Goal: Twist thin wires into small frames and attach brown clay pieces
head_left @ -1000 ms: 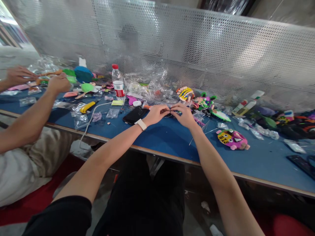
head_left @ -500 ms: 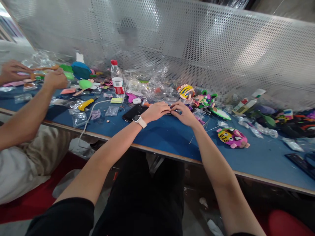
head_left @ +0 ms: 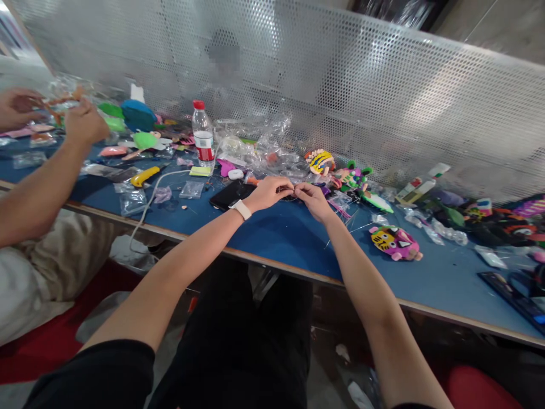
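Note:
My left hand (head_left: pixel 271 192) and my right hand (head_left: pixel 313 200) meet over the blue table, their fingertips pinched together almost touching. Whatever lies between the fingertips is too small to make out; a thin dark line shows just below them. Beside my left wrist lies a black phone (head_left: pixel 231 194), partly covered by it. Thin wire-like strands (head_left: pixel 355 228) stretch over the table to the right of my right hand. A pink and yellow clay animal face (head_left: pixel 395 243) rests farther right.
A water bottle (head_left: pixel 203 136) with a red cap stands behind the phone. Crumpled clear plastic (head_left: pixel 266 145) and colourful clay figures (head_left: pixel 320 162) line the perforated metal panel (head_left: pixel 340 85). A yellow cutter (head_left: pixel 145 176) lies left, near a white cable (head_left: pixel 150 213). A co-worker's hands (head_left: pixel 85 122) hold an orange-brown piece.
My left hand has turned slightly, with its thumb and fingers more visible. Both hands stay fingertip to fingertip. The co-worker's hands have risen a little with the orange-brown piece.

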{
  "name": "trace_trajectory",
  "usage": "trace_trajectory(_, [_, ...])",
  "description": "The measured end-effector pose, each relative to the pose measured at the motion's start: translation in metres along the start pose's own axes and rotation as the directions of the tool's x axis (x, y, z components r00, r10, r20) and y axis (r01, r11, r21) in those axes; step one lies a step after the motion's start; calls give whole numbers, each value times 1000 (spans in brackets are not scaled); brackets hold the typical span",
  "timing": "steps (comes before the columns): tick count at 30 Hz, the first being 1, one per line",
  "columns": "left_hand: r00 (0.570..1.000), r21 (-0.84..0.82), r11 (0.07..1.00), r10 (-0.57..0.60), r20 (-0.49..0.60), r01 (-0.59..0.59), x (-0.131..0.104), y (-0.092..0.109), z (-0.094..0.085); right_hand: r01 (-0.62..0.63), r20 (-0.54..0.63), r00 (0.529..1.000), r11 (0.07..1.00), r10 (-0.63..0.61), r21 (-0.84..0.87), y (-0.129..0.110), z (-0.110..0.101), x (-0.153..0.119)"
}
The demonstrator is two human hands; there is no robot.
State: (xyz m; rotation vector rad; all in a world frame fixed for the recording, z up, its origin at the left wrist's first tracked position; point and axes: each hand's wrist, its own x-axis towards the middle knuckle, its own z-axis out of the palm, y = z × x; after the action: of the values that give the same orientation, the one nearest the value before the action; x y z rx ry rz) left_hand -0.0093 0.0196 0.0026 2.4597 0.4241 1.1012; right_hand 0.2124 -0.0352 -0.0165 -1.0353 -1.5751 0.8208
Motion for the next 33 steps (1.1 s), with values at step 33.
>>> trace_trajectory(33, [970, -133, 964, -218, 105, 231, -1, -9, 6, 357, 172, 932, 724, -319, -591, -21, -19, -10])
